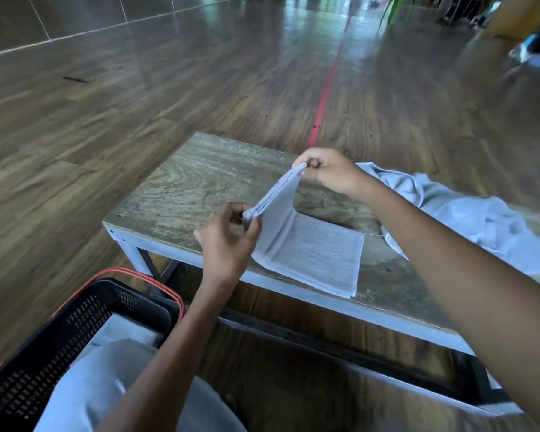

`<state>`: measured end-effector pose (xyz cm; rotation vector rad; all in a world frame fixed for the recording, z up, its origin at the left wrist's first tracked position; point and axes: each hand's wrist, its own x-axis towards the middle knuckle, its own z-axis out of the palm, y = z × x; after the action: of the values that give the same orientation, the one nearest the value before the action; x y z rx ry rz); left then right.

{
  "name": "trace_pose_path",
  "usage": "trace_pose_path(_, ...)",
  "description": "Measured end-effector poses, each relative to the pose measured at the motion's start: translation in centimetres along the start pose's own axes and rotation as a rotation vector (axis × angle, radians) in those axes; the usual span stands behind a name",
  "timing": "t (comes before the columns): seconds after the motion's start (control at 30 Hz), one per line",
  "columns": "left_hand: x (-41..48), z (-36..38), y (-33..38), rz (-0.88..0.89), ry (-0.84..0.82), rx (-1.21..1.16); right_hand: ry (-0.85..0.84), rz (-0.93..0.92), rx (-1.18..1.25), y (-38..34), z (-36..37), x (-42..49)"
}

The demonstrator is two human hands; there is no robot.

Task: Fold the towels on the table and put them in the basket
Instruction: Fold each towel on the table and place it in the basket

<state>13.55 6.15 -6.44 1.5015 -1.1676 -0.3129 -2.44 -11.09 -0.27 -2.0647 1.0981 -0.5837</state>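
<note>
Pinching the raised edge's two corners, left grip (228,241) and right grip (331,173) hold a pale grey towel (318,254); lower half flat on surface (200,182) near front edge; raised edge runs near-left to far-right.

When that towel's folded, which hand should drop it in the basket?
Probably the left hand: the basket sits on its side; the right hand, also pinching the towel, is farther.

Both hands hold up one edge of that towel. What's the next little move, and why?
Probably lay the lifted edge over onto the flat half. The left hand and right hand each pinch a corner of the towel, while its other half lies flat on the table: a fold half done.
</note>
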Motion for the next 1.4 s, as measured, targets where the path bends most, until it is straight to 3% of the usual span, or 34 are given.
trace_pose_path(0.1, -2.1, 1.9, 0.4, 0.209, -0.088, 0.163, -0.029, 0.112, 0.121, 2.0, -1.3, -2.9)
trace_pose_path(0.27, -4.7, 5.3, 0.8, 0.447, -0.208, 0.304, 0.084, 0.339, 0.411, 6.2, -1.7, -6.9)
trace_pose_path(0.4, -5.9, 7.8, 1.0, 0.554, -0.291, 0.356, 0.169, 0.363, 0.289, 8.7, -1.5, -8.7)
trace_pose_path(0.83, -8.0, 11.0, 0.2, 0.508, -0.485, 0.417, 0.258, 0.329, 0.052, 11.8, 0.5, -9.2)
trace_pose_path(1.03, -3.2, 9.0, -0.3, 0.396, -0.446, 0.565, 0.47, 0.138, -0.379, 11.4, 2.3, -9.8)
trace_pose_path(1.17, -0.8, 8.4, -2.9, 0.251, -0.774, 0.68, 0.128, 0.279, -0.576, 8.9, 5.3, -10.5)
trace_pose_path(1.23, -1.3, 8.4, -3.4, 0.233, -0.806, 0.672, -0.015, 0.342, -0.605, 9.0, 6.6, -11.2)
trace_pose_path(1.4, -3.3, 7.9, -1.8, 0.155, -0.879, 0.708, -0.121, 0.27, -0.681, 9.8, 5.1, -11.8)
